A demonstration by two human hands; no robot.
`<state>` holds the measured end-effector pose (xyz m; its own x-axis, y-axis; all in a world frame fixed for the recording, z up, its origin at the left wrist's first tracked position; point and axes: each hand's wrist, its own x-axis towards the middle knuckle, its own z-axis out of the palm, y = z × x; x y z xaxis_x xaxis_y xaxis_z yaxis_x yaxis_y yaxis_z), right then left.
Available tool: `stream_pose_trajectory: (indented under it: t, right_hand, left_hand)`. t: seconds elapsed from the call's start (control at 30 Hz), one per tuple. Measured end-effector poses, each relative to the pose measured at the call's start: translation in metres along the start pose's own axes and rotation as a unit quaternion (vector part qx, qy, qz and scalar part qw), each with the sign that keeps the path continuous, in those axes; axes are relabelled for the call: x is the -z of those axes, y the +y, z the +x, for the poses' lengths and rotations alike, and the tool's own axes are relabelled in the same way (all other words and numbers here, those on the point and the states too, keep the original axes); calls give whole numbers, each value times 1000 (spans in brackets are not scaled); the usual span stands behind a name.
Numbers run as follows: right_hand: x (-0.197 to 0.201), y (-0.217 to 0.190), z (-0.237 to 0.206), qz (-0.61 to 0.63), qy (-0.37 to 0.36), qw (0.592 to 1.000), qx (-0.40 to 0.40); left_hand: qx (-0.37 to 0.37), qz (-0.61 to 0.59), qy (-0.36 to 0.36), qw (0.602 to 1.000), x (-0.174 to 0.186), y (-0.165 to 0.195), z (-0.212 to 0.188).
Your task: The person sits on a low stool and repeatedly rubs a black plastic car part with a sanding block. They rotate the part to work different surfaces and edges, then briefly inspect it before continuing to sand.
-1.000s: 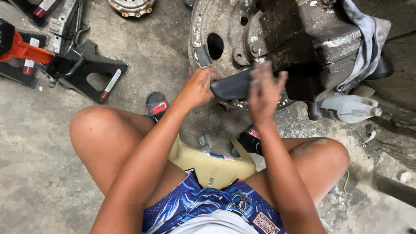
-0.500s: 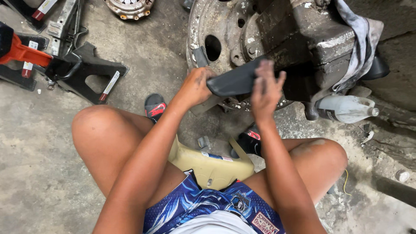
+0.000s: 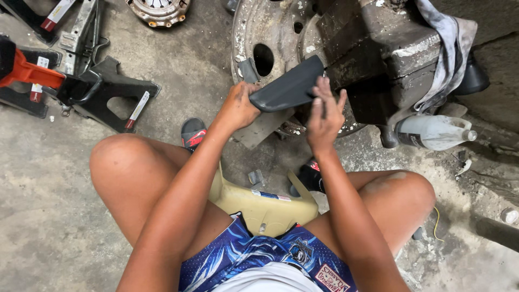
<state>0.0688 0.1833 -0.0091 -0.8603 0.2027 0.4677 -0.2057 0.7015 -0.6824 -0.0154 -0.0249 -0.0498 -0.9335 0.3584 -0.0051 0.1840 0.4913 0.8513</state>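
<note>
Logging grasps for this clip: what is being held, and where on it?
The left hand grips the dark curved pad by its left end; the right hand is open beside it.

Upper left: black jack stands (image 3: 111, 92), orange-handled tool (image 3: 30, 73). Top centre: clutch plate (image 3: 158, 11). Right: grey rag (image 3: 446, 51), plastic bottle (image 3: 432, 131). Bottom centre: tan stool (image 3: 259, 203).
</note>
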Motion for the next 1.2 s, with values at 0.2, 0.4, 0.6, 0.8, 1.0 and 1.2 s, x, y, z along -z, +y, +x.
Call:
stream_pose_trajectory:
  t: [0.2,0.4,0.6,0.8,1.0,1.2]
  right_hand:
    - [-16,-15,-7,153,109,977,-102]
    - [-28,9,-21,150,128,943,-269]
    - [-36,19,-32,210,144,872,-419]
    - [-9,-1,-6,202,106,931,-284]
    - [-19,0,-20,108,87,956,-260]
    - [-38,31,-40,162,97,929,-317]
  left_hand:
    - [-2,18,-7,1000,1,-1,0]
    - [52,0,-1,999,8,-7,-4]
    - [14,7,22,1000,8,-3,-1]
    - [40,-15,17,999,3,3,3]
    - [-19,0,43,999,6,-9,3]
    - [36,-84,21,996,22,4,-5]
